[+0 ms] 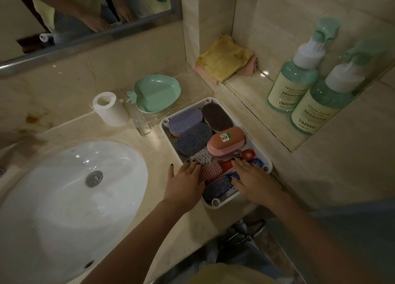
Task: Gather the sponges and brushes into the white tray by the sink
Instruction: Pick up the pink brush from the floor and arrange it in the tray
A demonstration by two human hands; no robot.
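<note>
The white tray stands on the counter to the right of the sink, packed with sponges and brushes. At its far end lie a purple sponge, a dark brown sponge and a grey-blue sponge. A pink brush with a green sticker rests across the middle. Nearer me are a pink bristle brush, a dark blue one and red and blue pieces. My left hand lies flat over the tray's left edge. My right hand rests flat over its near right corner. Neither hand holds anything.
A white sink fills the left. Behind the tray are a green leaf-shaped dish on a clear rack, a white roll and a clear glass. A wall niche holds yellow and pink cloths and two green pump bottles.
</note>
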